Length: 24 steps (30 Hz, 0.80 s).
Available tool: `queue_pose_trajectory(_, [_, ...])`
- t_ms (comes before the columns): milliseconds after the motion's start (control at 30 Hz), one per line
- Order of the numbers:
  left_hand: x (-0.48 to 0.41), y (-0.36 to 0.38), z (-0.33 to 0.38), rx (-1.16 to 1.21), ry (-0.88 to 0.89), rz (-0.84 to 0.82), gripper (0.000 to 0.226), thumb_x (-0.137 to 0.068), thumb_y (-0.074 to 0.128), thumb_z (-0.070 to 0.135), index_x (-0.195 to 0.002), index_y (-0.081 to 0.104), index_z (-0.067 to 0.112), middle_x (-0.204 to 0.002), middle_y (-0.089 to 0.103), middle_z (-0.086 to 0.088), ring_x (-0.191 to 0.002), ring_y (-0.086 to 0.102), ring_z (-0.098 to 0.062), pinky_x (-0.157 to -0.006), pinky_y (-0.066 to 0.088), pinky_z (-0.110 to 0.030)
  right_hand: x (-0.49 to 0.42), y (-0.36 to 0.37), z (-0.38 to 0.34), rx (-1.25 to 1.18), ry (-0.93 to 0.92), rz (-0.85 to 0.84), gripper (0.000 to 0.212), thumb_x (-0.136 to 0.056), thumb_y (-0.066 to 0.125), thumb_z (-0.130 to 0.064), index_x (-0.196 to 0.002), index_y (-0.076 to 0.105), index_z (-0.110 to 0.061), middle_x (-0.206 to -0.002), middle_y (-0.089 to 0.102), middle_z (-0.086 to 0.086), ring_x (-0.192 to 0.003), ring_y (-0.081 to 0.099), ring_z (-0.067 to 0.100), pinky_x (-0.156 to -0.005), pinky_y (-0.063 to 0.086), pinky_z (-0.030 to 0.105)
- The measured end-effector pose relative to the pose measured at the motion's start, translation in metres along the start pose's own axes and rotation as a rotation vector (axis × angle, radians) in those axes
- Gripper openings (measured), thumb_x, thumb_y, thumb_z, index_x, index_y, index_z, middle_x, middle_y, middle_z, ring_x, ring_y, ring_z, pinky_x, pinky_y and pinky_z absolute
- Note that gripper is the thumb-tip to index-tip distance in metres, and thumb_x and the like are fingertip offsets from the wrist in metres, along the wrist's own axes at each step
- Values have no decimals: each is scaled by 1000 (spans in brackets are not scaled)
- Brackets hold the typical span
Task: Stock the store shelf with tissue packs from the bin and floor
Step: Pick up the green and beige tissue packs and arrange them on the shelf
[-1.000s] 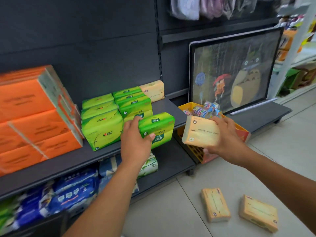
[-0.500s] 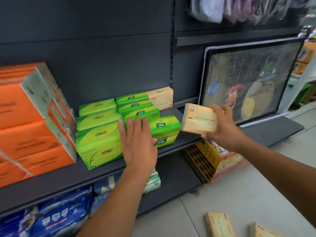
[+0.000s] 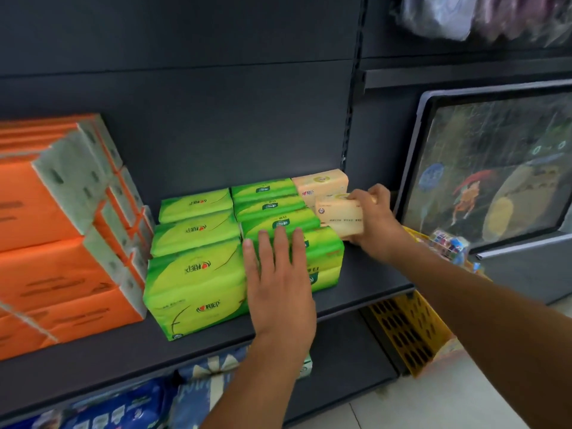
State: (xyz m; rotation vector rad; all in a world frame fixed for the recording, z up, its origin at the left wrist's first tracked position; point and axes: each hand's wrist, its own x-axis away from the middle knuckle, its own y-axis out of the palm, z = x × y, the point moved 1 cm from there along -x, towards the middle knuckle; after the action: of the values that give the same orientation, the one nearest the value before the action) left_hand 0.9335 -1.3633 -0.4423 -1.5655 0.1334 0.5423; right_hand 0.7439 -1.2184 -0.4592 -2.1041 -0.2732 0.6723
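Right grip (image 3: 376, 219) clamps beige tissue pack (image 3: 339, 218), long axis running left-right along shelf (image 3: 371, 274); left grip (image 3: 278, 283) flat, unclenched, on green pack (image 3: 326, 255).

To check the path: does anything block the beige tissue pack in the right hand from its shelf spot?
Nothing visible does. The right hand holds the beige tissue pack just before the rear beige pack, beside the green packs; the shelf below it looks bare.

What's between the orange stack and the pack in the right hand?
Head view: green tissue packs fill it, left hand flat on the front one, up to the held beige pack.
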Motion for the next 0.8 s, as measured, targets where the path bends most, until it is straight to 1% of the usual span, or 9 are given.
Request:
queue_pose_trajectory(100, [-1,9,7,20,48,4,101,-67,80,22,-153,27,17,-154,32,-14,-144,23,-40,-118,-8,-53,-10,15,-3,3,-27,9,79,-73,84,-21,-130,30,-35,-136,13,-6,-116,47,34,-97,48,49])
queue_pose_trajectory(200, [-3,11,11,41,47,-5,99,-62,83,21,-149,36,17,-148,41,-14,-139,33,-40,-120,2,-53,-19,24,-8,42,-41,38,76,-75,82,-21,-129,29,-35,-138,16,-2,-117,46,35,-91,50,52])
queue_pose_trajectory(333, [-4,8,13,64,19,-14,93,-77,72,18,-153,19,18,-154,27,-14,-144,20,-40,-116,-12,-53,-30,24,-10,85,-4,21,74,-74,82,-25,-128,33,-37,-139,19,3,-113,49,36,-85,52,52])
queue_pose_trajectory(433, [-4,5,14,72,4,-25,90,-83,65,14,-155,10,18,-158,18,-14,-146,11,-40,-114,-18,-52,-35,20,-13,143,36,-30,76,-74,83,-25,-130,33,-38,-140,21,4,-113,50,37,-85,51,50])
queue_pose_trajectory(500, [-5,2,14,70,6,-51,92,-86,64,15,-154,3,18,-159,10,-14,-147,4,-39,-115,-18,-52,-35,16,-17,201,65,-65,81,-73,82,-21,-131,29,-40,-139,21,3,-115,49,37,-84,51,49])
queue_pose_trajectory(600, [-4,1,14,51,-5,-73,94,-87,64,18,-154,-2,20,-159,6,-14,-147,2,-39,-118,-13,-54,-30,6,-21,295,74,-95,94,-73,81,-15,-138,18,-41,-140,21,3,-121,45,36,-81,52,52])
queue_pose_trajectory(667, [-2,1,17,59,-16,-46,94,-84,68,19,-155,6,19,-159,14,-15,-146,9,-40,-118,-8,-54,-22,-3,-22,326,81,-104,95,-77,79,-19,-143,14,-38,-140,22,4,-124,42,35,-80,51,52])
queue_pose_trajectory(733, [2,-3,23,76,-26,6,92,-76,75,20,-153,24,19,-154,31,-15,-142,24,-41,-118,2,-55,-11,-14,-21,352,106,-115,90,-80,75,-21,-145,15,-35,-142,23,5,-127,40,35,-82,51,53])
queue_pose_trajectory(800, [8,-8,32,99,-1,47,87,-74,75,18,-150,31,19,-151,35,-14,-141,28,-41,-119,6,-55,3,-26,-22,393,153,-149,83,-84,69,-21,-147,17,-32,-145,21,5,-131,35,35,-86,50,53])
